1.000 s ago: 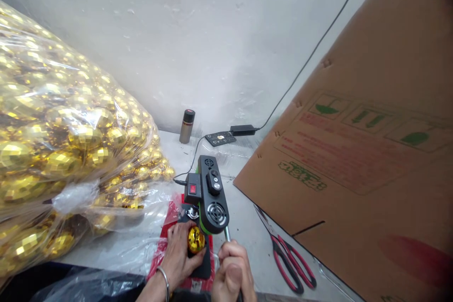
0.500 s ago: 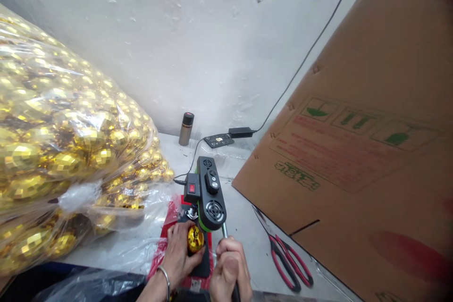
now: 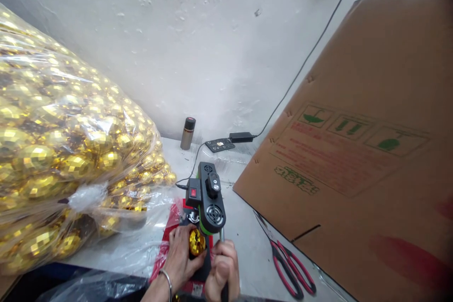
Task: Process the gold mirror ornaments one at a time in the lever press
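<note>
- Here's the pale grey worktop (image 3: 247, 259), dusted with dark specks, running back to a scuffed, pitted white wall (image 3: 170, 56).
- Front and centre, the left hand (image 3: 182, 255), a bracelet (image 3: 169, 283) at its wrist, grips a gold faceted ball (image 3: 197, 243) between thumb and fingers, over the dark base (image 3: 203, 272) of a black, green-edged machine (image 3: 212, 198).
- The right hand (image 3: 223, 269) is clenched around a black handle (image 3: 225, 292); its metal shaft (image 3: 222, 235) points up to the machine's round vented end, though whether the two join, I can't tell.
- A red sheet (image 3: 173, 219) spreads beneath the base, and a red rocker switch (image 3: 193, 192) shows on the machine's side.
- Over on the left, a huge transparent bag (image 3: 88, 197) bulges with gold balls (image 3: 76, 165), its neck gathered up.
- Against the wall stands a dark-capped bottle (image 3: 188, 133); right of it, a flat black patterned piece (image 3: 220, 145) meets a power adapter (image 3: 241, 137), whose cable (image 3: 311, 54) climbs the wall.
- And on the right, a cardboard box (image 3: 375, 89) leans in with green and red print, red-and-black-handled scissors (image 3: 299, 271) lying just beside its lower edge.
</note>
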The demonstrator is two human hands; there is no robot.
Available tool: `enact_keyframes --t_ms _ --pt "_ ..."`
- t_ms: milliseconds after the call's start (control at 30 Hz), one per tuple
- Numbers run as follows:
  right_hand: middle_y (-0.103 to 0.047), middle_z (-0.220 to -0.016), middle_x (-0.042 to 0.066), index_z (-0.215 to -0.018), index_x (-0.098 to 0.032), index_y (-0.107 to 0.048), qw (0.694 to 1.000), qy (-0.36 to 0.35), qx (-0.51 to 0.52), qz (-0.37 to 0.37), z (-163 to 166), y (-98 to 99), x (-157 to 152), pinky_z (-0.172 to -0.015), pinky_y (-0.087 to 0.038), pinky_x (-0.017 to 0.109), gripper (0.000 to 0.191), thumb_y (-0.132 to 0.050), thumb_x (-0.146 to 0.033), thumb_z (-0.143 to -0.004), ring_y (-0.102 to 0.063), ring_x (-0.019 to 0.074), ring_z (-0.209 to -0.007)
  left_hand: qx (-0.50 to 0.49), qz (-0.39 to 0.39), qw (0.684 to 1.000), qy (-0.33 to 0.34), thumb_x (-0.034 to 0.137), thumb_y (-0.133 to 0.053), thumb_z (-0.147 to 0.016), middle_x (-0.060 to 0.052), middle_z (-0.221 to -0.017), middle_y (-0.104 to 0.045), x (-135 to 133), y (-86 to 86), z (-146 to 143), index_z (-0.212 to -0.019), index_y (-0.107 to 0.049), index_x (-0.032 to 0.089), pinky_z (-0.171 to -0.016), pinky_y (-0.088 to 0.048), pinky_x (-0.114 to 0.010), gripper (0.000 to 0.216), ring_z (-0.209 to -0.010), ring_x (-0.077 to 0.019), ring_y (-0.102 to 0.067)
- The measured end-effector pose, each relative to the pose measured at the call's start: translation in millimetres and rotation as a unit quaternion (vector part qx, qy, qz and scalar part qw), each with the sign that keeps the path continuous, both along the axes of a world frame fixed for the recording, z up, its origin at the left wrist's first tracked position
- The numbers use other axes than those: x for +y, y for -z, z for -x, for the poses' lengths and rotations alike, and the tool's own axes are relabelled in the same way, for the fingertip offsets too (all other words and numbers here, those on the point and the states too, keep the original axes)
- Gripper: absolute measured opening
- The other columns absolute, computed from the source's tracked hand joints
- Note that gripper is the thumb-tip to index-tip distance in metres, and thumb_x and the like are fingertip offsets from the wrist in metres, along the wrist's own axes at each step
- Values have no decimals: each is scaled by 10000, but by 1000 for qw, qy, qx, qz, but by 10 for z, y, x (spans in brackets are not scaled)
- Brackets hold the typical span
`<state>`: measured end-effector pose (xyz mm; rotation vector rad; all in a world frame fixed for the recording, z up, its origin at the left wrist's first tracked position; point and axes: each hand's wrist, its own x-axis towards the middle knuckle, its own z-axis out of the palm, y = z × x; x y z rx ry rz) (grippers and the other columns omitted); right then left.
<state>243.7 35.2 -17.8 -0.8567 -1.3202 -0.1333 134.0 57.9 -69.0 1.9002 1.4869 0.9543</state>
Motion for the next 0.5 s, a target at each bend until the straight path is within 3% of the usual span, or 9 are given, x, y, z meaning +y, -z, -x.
enact_keyframes --t_ms 100,233,333,433,500 --pt "-552 -740 -28 -706 -213 -509 999 -31 -33 1 -70 -92 -11 -646 -465 245 380 -417 -293 -1065 -529 111 -675 -4 5 1000 3 335 -727 -767 -145 -1163 -749 16 -29 -8 -1209 -655 197 -980 -507 -574 469 -1100 -371 -685" --pt "-554 -731 -18 -679 -206 -478 996 -14 23 86 -127 -560 -86 -571 -389 231 377 -420 -168 -1049 -512 92 -613 -5 -4 1000 -13 301 -743 -753 -158 -1179 -755 -14 17 -4 -1231 -660 175 -1012 -509 -594 501 -1131 -380 -687" --pt "-538 -666 -27 -710 -204 -561 990 -32 31 135 -95 -887 -119 -548 -378 243 339 -492 -224 -1041 -507 98 -568 4 -30 999 -24 298 -759 -777 -152 -1229 -758 -177 218 120 -1295 -651 205 -1007 -539 -566 537 -1144 -368 -698" --pt "-530 -659 -13 -659 -203 -550 985 -15 101 139 17 -971 -136 -561 -364 264 399 -506 -281 -1047 -506 110 -582 37 -80 996 21 439 -834 -753 -152 -1307 -745 -409 419 383 -1353 -635 259 -994 -570 -537 658 -1177 -381 -705" --pt "-518 -659 -8 -632 -201 -534 979 7 145 143 104 -922 -154 -562 -342 275 425 -518 -296 -1046 -480 111 -574 69 -117 990 38 562 -813 -761 -159 -1378 -714 -483 392 595 -1401 -606 268 -989 -585 -516 735 -1231 -390 -689"
